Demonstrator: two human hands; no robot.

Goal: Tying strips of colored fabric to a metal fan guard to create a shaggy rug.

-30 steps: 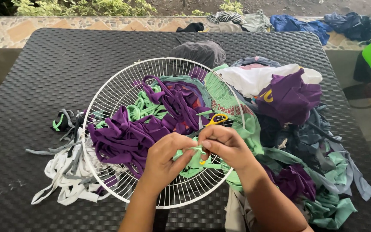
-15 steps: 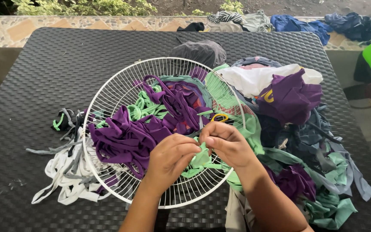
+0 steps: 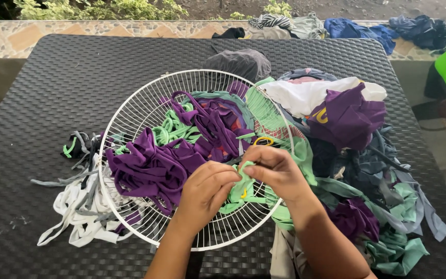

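Two hands meet over the lower right part of a round white wire fan guard point(image 3: 130, 111), and I see both pinching the same light green fabric strip point(image 3: 243, 187) where it lies on the wires. My left hand point(image 3: 205, 191) is curled, fingers closed on the strip from the left; my right hand point(image 3: 277, 171) is bent over it from the right, fingertips point(image 3: 246, 164) pressed on the cloth. Yellow-handled scissors point(image 3: 263, 140) lie just beyond the right hand, partly hidden, and I cannot tell whether a finger touches them. Purple fabric strips point(image 3: 153, 168) and more green ones point(image 3: 169, 129) are bunched across the middle of the guard. Left of the guard, white and grey strips point(image 3: 76, 217) trail over the dark woven table point(image 3: 42, 77), with a small dark and green tangle point(image 3: 76, 145) near them. To the right sits a heap of cloth: a white garment point(image 3: 305, 95), a purple garment point(image 3: 347, 116) and mixed green and blue-grey scraps point(image 3: 398, 212). A grey cloth point(image 3: 238, 62) lies at the guard's far rim, and more clothes point(image 3: 336, 26) rest on the tiled ledge beyond.
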